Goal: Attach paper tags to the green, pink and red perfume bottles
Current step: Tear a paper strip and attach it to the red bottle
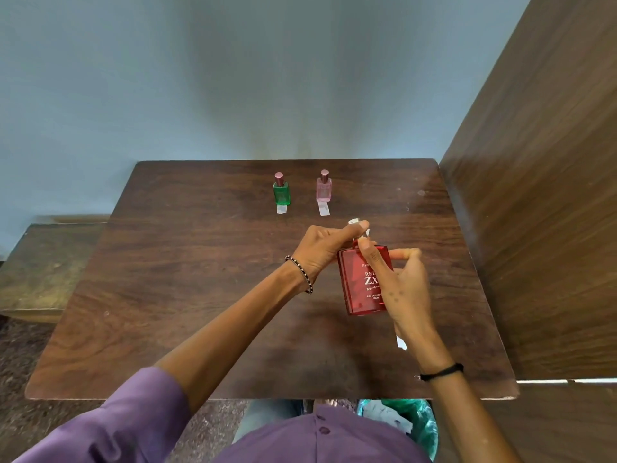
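Hands (334,245) hide red bottle's (362,282) neck.

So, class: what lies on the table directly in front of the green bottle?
A small white paper tag lies flat at the green bottle's base. Whether and how it is fastened to the bottle cannot be seen.

Red perfume bottle (362,282) held above the bench (200,295); left hand (325,250) pinches at its neck, right hand (404,289) wraps its side; green bottle (281,192) and pink bottle (323,188) stand upright behind, each with a paper tag (282,209) lying just in front.
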A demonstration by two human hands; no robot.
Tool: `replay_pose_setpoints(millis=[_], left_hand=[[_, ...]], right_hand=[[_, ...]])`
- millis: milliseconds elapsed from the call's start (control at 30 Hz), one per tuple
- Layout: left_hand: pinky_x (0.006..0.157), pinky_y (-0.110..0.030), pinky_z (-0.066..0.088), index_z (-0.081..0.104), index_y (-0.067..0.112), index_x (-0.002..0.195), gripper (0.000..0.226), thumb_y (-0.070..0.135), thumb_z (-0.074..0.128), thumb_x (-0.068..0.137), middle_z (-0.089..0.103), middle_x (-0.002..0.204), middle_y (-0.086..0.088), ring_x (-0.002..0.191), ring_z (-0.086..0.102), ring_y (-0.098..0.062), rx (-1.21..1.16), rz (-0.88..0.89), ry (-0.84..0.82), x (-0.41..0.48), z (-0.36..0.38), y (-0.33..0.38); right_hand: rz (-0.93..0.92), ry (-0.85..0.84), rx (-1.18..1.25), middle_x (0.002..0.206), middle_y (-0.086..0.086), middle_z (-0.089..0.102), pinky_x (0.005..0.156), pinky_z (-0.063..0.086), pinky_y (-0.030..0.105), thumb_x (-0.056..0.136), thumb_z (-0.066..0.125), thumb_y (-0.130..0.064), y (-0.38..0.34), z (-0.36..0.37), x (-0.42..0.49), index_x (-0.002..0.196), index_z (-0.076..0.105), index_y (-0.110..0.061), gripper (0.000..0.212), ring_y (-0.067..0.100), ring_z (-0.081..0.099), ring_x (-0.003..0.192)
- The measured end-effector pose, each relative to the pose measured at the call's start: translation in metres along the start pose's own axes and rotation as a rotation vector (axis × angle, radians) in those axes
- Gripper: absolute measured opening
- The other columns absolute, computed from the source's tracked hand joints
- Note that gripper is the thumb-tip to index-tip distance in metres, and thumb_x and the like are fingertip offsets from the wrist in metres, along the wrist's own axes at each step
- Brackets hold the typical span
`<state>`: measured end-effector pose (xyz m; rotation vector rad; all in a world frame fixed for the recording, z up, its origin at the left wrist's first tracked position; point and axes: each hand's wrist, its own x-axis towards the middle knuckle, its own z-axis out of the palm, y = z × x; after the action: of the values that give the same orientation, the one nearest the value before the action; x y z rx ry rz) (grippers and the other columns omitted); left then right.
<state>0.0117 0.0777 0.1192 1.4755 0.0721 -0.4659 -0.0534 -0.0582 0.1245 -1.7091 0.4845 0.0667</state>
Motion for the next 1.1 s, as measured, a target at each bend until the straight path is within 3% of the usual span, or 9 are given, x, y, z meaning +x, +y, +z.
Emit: replay_pose_setpoints(millis=[100, 200, 367, 467, 567, 700, 867, 1000, 1100], left_hand=[[0.088, -0.031, 0.054, 0.076, -0.001, 0.084, 0.038, 0.035, 0.067, 0.089, 0.077, 0.090, -0.013, 0.090, 0.073, -0.021, 0.050, 0.042, -0.017, 0.005, -0.003, 0.000], [0.087, -0.032, 0.056, 0.074, -0.008, 0.092, 0.044, 0.036, 0.066, 0.089, 0.075, 0.093, -0.019, 0.089, 0.073, -0.025, 0.059, 0.059, 0.005, 0.010, -0.006, -0.002], [0.080, -0.029, 0.053, 0.074, -0.007, 0.085, 0.044, 0.036, 0.066, 0.090, 0.073, 0.081, -0.021, 0.073, 0.069, -0.018, 0.091, 0.060, 0.002, 0.019, -0.012, -0.008], [0.083, -0.030, 0.054, 0.074, -0.008, 0.088, 0.047, 0.039, 0.066, 0.090, 0.073, 0.085, -0.025, 0.075, 0.070, -0.021, 0.084, 0.046, -0.005, 0.027, -0.014, -0.011], [0.085, -0.030, 0.054, 0.074, -0.004, 0.094, 0.050, 0.045, 0.065, 0.088, 0.073, 0.092, -0.025, 0.081, 0.071, -0.022, 0.052, 0.000, -0.014, 0.041, -0.013, -0.013], [0.094, -0.037, 0.052, 0.075, 0.002, 0.099, 0.067, 0.064, 0.058, 0.083, 0.075, 0.100, -0.013, 0.098, 0.070, -0.025, -0.027, -0.137, 0.046, 0.071, -0.008, -0.018], [0.082, -0.030, 0.057, 0.073, 0.004, 0.099, 0.020, 0.016, 0.058, 0.095, 0.073, 0.090, -0.006, 0.080, 0.069, -0.015, -0.139, -0.160, 0.077, 0.107, -0.013, -0.030], [0.066, -0.021, 0.059, 0.060, -0.011, 0.117, 0.025, -0.007, 0.049, 0.095, 0.071, 0.087, -0.003, 0.067, 0.070, -0.006, -0.064, -0.193, 0.055, 0.134, -0.022, -0.042], [0.059, -0.023, 0.058, 0.052, -0.006, 0.123, 0.027, -0.009, 0.042, 0.098, 0.065, 0.085, -0.011, 0.057, 0.070, -0.006, -0.058, -0.198, 0.044, 0.151, -0.023, -0.048]], right_hand=[[0.007, -0.002, 0.052, 0.091, 0.006, 0.075, 0.061, 0.061, 0.032, 0.073, 0.078, -0.058, -0.002, 0.001, 0.004, 0.105, 0.043, -0.023, 0.059, 0.014, 0.075, 0.075], [0.002, -0.003, 0.092, 0.089, 0.007, 0.075, 0.061, 0.061, 0.030, 0.070, 0.079, -0.057, -0.002, 0.003, 0.008, 0.112, 0.040, -0.020, 0.068, 0.013, 0.075, 0.072], [-0.002, 0.040, 0.042, 0.086, 0.004, 0.074, 0.074, 0.064, 0.044, 0.060, 0.077, -0.069, 0.002, 0.011, 0.019, 0.109, 0.039, -0.024, 0.076, 0.018, 0.076, 0.079], [0.015, 0.021, 0.062, 0.091, 0.006, 0.074, 0.073, 0.063, 0.041, 0.060, 0.075, -0.069, 0.008, 0.014, 0.028, 0.108, 0.039, -0.026, 0.075, 0.018, 0.076, 0.080], [0.000, -0.002, 0.041, 0.090, 0.009, 0.075, 0.073, 0.062, 0.045, 0.062, 0.073, -0.071, 0.013, 0.013, 0.042, 0.107, 0.039, -0.027, 0.071, 0.021, 0.076, 0.079], [-0.034, -0.047, 0.072, 0.085, 0.009, 0.076, 0.070, 0.062, 0.046, 0.060, 0.079, -0.071, 0.016, 0.010, 0.069, 0.099, 0.039, -0.035, 0.066, 0.022, 0.077, 0.075], [-0.011, -0.054, 0.054, 0.092, 0.008, 0.078, 0.078, 0.063, 0.052, 0.066, 0.083, -0.056, 0.027, 0.003, 0.106, 0.107, 0.041, -0.030, 0.064, 0.026, 0.078, 0.083], [-0.036, -0.050, -0.034, 0.100, 0.004, 0.075, 0.075, 0.063, 0.040, 0.069, 0.078, -0.054, 0.028, -0.004, 0.139, 0.118, 0.040, -0.027, 0.068, 0.020, 0.077, 0.084], [-0.061, -0.029, -0.003, 0.103, 0.005, 0.075, 0.070, 0.064, 0.037, 0.073, 0.082, -0.045, 0.026, -0.009, 0.166, 0.122, 0.049, -0.022, 0.063, 0.017, 0.076, 0.087]])
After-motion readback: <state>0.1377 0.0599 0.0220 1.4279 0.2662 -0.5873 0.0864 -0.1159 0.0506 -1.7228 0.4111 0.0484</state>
